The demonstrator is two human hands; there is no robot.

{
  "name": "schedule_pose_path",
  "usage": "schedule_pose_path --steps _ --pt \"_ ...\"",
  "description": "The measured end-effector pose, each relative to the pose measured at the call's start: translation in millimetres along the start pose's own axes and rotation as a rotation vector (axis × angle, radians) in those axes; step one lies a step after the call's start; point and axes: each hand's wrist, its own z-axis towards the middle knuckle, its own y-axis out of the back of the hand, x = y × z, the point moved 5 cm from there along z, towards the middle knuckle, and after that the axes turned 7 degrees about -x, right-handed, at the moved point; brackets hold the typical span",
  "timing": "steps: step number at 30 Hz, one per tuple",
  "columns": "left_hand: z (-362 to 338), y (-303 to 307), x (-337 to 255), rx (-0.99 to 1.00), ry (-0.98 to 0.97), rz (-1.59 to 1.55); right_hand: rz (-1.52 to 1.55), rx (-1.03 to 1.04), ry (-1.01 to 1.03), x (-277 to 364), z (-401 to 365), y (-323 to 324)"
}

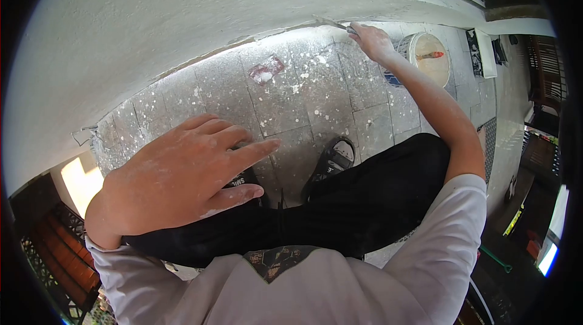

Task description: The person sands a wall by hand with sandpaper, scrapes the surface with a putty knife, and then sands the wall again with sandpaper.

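My right hand (373,43) is closed round the handle of a scraper (333,23), whose thin blade reaches the foot of the white wall (182,9). Dusty white marks cover the skin of that hand. Close to the camera, my left hand (188,170) hangs over my knee with its fingers apart and nothing in them; white residue shows on its thumb. Beside my right wrist stands a bucket (432,61) of pale material, with a red-handled tool (430,55) in it.
Grey floor tiles (291,106) are spattered with white. A reddish scrap (266,70) lies near the wall. Past the bucket is a white tray (485,53). Wooden benches (61,246) stand at the sides, and a green-handled item (497,259) lies at right.
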Motion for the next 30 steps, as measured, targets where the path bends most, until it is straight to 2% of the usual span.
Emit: schedule_pose_path --steps 5,8,11,14,24,27,30 --pt "0.8 0.5 3.5 0.012 0.01 -0.011 -0.008 0.01 -0.11 -34.3 -15.9 7.7" --pt "4.6 0.8 2.8 0.018 -0.006 -0.013 0.016 0.012 -0.08 -19.5 -13.2 14.3" --pt "7.8 0.8 2.0 0.029 -0.013 -0.017 0.07 -0.075 0.016 -2.4 6.1 -7.0" --pt "7.7 0.1 2.5 0.044 0.008 -0.011 0.092 0.031 0.006 21.3 13.8 -1.6" --pt "5.6 1.7 6.8 0.015 0.024 -0.02 0.011 0.026 -0.036 -23.9 -10.9 -0.2" --pt "6.5 1.3 6.9 0.024 0.021 -0.027 0.0 -0.058 0.011 -18.2 1.6 -13.4" --pt "8.0 1.6 6.5 0.028 0.022 -0.022 0.007 0.034 -0.01 11.1 8.0 -7.9"
